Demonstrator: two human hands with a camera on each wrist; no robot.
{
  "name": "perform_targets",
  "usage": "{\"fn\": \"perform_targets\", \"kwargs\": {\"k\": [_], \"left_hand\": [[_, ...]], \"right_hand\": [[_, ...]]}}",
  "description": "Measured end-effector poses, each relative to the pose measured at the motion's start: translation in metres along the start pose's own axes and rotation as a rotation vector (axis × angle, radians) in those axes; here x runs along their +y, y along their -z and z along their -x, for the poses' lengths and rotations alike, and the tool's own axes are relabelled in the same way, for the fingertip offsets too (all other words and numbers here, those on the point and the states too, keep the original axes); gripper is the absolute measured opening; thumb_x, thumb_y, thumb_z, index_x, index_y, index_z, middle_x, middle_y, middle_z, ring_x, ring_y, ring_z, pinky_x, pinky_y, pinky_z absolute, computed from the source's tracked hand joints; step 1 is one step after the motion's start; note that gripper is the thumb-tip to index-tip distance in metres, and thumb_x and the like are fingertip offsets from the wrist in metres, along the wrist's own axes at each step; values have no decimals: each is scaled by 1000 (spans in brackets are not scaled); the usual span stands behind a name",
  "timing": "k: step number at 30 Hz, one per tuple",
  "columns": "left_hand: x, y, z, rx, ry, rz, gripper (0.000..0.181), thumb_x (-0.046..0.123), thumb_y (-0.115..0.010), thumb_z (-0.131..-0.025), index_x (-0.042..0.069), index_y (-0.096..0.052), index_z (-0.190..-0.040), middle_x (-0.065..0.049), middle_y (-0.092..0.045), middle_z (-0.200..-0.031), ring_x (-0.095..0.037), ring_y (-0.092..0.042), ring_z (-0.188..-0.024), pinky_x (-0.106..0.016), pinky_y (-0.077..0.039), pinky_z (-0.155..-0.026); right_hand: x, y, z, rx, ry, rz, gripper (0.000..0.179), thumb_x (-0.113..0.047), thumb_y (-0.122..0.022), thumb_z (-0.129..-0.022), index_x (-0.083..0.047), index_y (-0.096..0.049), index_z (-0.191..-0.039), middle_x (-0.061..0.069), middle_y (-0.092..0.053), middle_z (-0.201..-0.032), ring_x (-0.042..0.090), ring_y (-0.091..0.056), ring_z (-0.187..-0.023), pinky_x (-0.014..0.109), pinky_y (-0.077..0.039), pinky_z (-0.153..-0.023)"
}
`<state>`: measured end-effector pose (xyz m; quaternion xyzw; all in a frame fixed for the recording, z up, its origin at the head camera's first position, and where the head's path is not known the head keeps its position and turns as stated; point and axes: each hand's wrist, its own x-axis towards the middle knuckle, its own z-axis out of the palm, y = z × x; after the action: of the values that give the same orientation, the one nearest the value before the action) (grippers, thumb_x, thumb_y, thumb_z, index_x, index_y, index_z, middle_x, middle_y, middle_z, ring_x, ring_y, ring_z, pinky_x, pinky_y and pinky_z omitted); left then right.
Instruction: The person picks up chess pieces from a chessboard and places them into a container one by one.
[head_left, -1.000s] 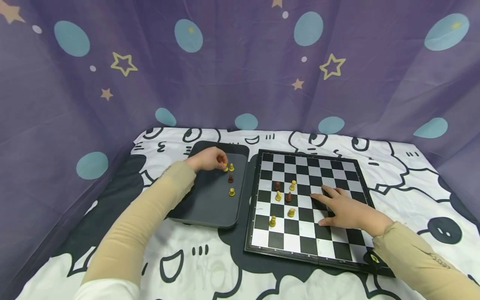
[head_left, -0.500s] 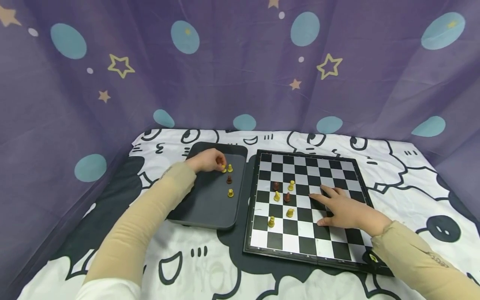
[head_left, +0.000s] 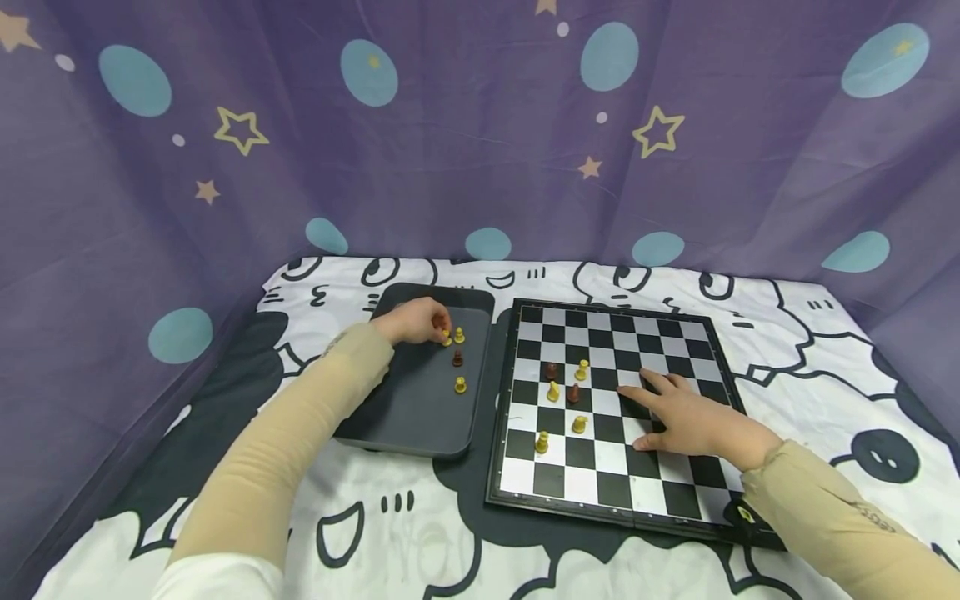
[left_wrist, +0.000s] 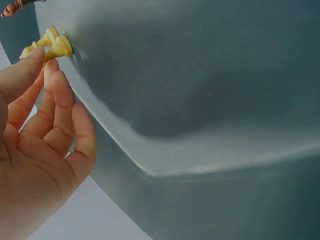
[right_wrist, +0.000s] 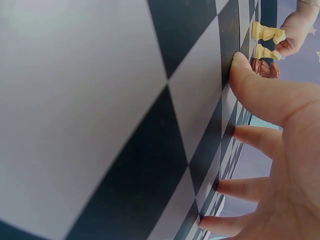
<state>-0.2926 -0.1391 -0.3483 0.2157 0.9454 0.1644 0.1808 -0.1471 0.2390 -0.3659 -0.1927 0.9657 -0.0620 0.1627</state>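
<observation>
In the dark grey tray (head_left: 420, 408), my left hand (head_left: 417, 320) pinches a yellow chess piece (left_wrist: 61, 47) between thumb and fingertips, low over the tray floor. A second yellow piece (head_left: 459, 336) stands right beside it. Nearer the front of the tray are a brown piece (head_left: 457, 358) and another yellow piece (head_left: 460, 385). On the chessboard (head_left: 630, 492), my right hand (head_left: 690, 417) rests with fingers spread and fingertips touching the squares. It holds nothing. Left of it stand several yellow pieces, among them a yellow knight (head_left: 580, 424), and two brown pieces, one a dark brown piece (head_left: 573, 393).
The tray lies just left of the board, with a narrow gap between them. A black and white cartoon cloth (head_left: 405, 517) covers the table beneath both. Behind the table hangs a purple curtain (head_left: 480, 150) with stars and blue ovals.
The view has shifted very slightly. Otherwise both hands and the chess pieces look the same as before.
</observation>
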Motion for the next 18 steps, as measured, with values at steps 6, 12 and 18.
{"fn": "perform_targets", "kwargs": {"k": [6,12,18], "left_hand": [[-1,3,2,5,-9,32,14,10,-68,-87,3,-67,-99,-9,-65,-92,-19,-57,-81,-32,-46,-75],[-4,7,3,26,-15,73,16,11,-66,-88,3,-66,-102,-10,-65,-92,-20,-57,-81,-33,-46,-74],[-5,10,7,42,-22,92,21,10,-66,-88,0,-65,-106,-11,-64,-93,-20,-56,-82,-33,-46,-74]], "right_hand": [[0,0,0,1,1,-3,78,-55,-68,-77,-16,-45,-141,30,-28,-146,59,-27,-128,69,-36,-90],[-1,2,1,6,10,-10,77,-54,-68,-78,-15,-45,-140,32,-29,-145,60,-27,-127,69,-36,-90],[-1,2,1,11,14,-9,77,-54,-69,-77,-16,-45,-140,32,-29,-145,60,-28,-126,69,-36,-90]]}}
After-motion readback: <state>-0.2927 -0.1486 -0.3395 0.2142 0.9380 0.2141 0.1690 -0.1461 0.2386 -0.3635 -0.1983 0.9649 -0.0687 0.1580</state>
